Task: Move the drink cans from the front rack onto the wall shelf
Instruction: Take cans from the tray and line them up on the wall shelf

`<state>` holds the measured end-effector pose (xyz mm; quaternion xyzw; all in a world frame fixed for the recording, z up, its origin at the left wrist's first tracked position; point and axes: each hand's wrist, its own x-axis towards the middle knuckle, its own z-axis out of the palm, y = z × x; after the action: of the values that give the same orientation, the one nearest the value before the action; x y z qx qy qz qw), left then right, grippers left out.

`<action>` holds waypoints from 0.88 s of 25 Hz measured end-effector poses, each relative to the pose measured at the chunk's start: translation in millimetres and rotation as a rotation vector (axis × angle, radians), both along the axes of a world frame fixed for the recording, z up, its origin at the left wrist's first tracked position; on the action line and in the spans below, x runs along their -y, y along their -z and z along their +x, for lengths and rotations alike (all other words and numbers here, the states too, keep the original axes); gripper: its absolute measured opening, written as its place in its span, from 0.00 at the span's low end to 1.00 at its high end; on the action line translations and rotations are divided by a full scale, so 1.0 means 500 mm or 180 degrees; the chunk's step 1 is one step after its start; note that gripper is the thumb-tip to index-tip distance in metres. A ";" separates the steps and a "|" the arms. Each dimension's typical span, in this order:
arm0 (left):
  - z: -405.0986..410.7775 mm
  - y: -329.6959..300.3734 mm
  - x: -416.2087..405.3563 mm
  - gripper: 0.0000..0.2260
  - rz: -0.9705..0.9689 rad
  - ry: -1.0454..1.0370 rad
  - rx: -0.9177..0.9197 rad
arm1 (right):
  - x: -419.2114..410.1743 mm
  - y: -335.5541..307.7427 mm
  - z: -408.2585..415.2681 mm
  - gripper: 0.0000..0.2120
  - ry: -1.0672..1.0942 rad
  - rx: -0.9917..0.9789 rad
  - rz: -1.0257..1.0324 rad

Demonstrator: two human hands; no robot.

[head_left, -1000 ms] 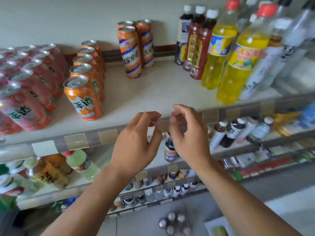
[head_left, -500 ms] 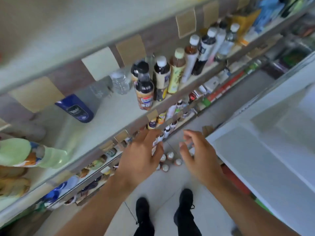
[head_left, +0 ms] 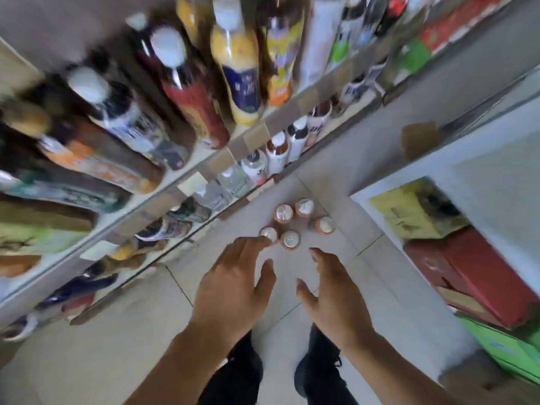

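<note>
Fingers point(head_left: 248, 249) spread above floor cans point(head_left: 290, 239)

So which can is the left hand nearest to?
Look at the tiled floor beside the shelves, where five cans stand upright. It is the can at the cluster's left end, the only one partly covered by the left hand.

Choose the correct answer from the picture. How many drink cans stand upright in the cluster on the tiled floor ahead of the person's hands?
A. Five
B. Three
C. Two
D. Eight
A: five round can tops show in the cluster of cans on the floor, just beyond the open left hand and right hand, neither of which holds anything.
</note>
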<state>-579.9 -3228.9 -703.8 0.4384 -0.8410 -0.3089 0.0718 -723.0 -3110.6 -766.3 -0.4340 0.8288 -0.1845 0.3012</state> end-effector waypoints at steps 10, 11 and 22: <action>-0.005 0.446 0.067 0.14 -0.0193 0.0243 0.0201 | 0.112 0.520 -0.012 0.36 -0.0491 -0.0401 0.0551; -0.006 0.463 0.073 0.14 -0.0199 0.0316 0.0241 | 0.119 0.545 -0.015 0.35 -0.0524 -0.0399 0.0603; 0.001 0.299 0.046 0.14 -0.0078 0.0406 0.0047 | 0.041 0.304 -0.058 0.35 -0.0062 0.0133 0.0174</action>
<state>-579.3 -3252.1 -853.5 0.3853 -0.8714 -0.2992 0.0512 -751.9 -3130.8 -918.5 -0.4297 0.8228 -0.1679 0.3319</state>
